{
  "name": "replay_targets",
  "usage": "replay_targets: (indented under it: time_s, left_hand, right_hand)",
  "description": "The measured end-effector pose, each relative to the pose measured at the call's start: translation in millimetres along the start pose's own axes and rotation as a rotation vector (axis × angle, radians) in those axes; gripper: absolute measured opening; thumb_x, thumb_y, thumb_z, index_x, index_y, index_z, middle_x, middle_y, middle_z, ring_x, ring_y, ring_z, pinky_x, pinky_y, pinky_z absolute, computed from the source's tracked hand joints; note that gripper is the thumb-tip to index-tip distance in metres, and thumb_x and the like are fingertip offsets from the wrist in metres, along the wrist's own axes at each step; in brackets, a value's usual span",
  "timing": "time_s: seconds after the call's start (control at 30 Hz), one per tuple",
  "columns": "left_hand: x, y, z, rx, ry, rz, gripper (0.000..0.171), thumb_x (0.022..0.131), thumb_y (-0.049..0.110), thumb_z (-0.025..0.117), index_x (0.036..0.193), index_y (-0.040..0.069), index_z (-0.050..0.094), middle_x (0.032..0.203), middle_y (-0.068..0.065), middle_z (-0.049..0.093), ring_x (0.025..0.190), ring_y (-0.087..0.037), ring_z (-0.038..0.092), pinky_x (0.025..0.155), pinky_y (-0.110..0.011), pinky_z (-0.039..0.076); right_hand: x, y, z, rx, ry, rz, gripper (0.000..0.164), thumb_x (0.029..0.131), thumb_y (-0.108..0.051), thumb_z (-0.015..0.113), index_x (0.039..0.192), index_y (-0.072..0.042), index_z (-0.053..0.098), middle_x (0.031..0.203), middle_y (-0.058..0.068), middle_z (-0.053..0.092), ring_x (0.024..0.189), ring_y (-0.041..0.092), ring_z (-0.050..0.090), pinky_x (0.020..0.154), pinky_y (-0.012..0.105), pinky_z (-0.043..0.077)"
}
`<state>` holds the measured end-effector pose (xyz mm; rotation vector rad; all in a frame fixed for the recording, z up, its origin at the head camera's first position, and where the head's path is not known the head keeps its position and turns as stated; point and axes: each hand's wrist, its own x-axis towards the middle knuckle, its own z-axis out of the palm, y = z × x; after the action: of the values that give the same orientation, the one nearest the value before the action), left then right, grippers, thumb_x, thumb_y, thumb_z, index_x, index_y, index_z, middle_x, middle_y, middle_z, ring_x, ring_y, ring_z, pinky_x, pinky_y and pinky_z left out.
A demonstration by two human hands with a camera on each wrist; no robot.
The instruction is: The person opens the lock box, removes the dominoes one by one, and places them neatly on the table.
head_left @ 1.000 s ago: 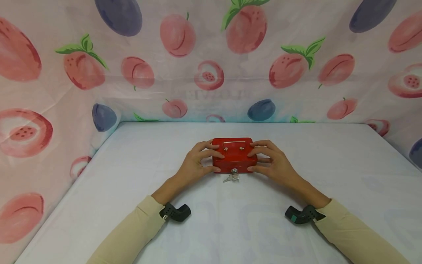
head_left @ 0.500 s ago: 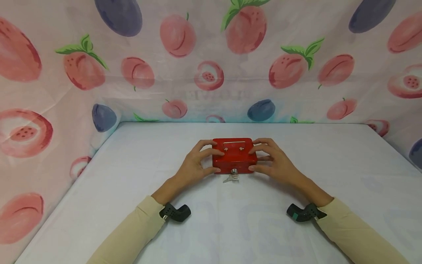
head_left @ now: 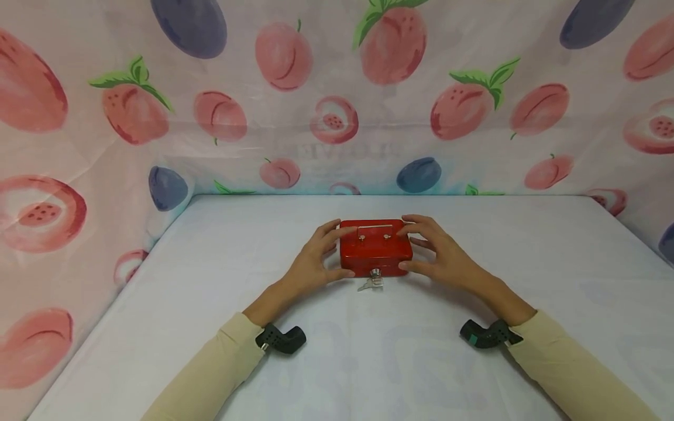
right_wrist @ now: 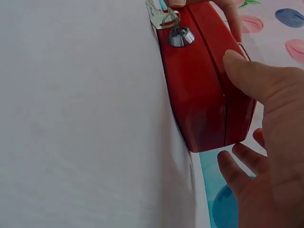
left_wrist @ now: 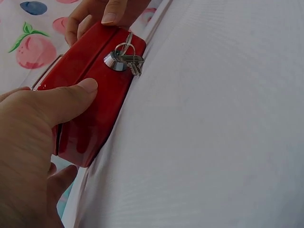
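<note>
A red metal cash box point(head_left: 375, 250) rests on the white-covered table, its lid down. A wire handle point(head_left: 375, 226) lies on top, and a silver lock point(right_wrist: 181, 36) with a ring of keys point(head_left: 371, 284) in it faces me. My left hand point(head_left: 310, 261) holds the box's left end, thumb on the front and fingers reaching over the lid. At the other end, my right hand point(head_left: 447, 257) has its thumb against the lid's front edge and its index finger over the top. Its lower fingers are spread beside the box in the right wrist view.
White cloth covers the table point(head_left: 347, 362). Behind and to the left hangs a fruit-patterned curtain point(head_left: 379, 117). Each wrist carries a black camera mount, the left mount point(head_left: 284, 339) and the right mount point(head_left: 484, 334), near the beige sleeves.
The left fingers have shifted toward the back of the lid. The right hand has moved slightly up, with its fingers rearranged on the box. The box has barely moved.
</note>
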<state>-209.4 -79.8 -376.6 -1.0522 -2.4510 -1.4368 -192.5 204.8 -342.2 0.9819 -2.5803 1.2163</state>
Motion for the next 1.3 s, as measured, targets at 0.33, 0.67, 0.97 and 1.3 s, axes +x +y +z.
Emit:
replay_targets:
  time_s: [0.33,0.67,0.97,1.3]
  left_hand:
    - [0.7,-0.3,0.0,-0.008,-0.022,-0.009,0.079,0.079,0.008,0.079,0.146,0.023,0.04,0.154,-0.013,0.025,0.137,-0.025,0.03,0.099,-0.039,0.042]
    - [0.8,-4.2,-0.6,-0.022,-0.001,-0.006,0.082,0.079,0.007,0.078,0.149,0.018,0.036,0.152,-0.006,0.032,0.138,-0.019,0.03,0.101,-0.036,0.041]
    - [0.6,-4.0,0.6,-0.013,-0.001,-0.017,0.084,0.08,0.008,0.078,0.149,0.014,0.031,0.149,-0.005,0.035,0.133,-0.02,0.037,0.101,-0.038,0.041]
    - [0.7,-5.0,-0.2,-0.051,-0.005,-0.048,0.086,0.08,0.01,0.079,0.15,0.013,0.029,0.148,-0.004,0.038,0.134,-0.021,0.037,0.103,-0.039,0.038]
  right_hand:
    - [7,25,-2,0.015,-0.049,-0.029,0.058,0.077,-0.013,0.082,0.126,-0.013,0.052,0.147,0.012,0.034,0.134,0.031,0.032,0.093,0.052,0.045]
    - [8,-3,-2,0.034,-0.058,-0.013,0.054,0.076,0.0,0.078,0.123,0.002,0.051,0.146,0.025,0.032,0.133,0.043,0.029,0.093,0.059,0.042]
    - [5,-12,0,0.044,-0.066,0.016,0.049,0.078,0.001,0.076,0.121,0.002,0.051,0.148,0.026,0.028,0.135,0.044,0.025,0.095,0.059,0.04]
    - [4,-9,3,0.047,-0.039,0.011,0.05,0.079,0.002,0.075,0.123,0.002,0.05,0.147,0.026,0.03,0.134,0.044,0.027,0.095,0.058,0.04]
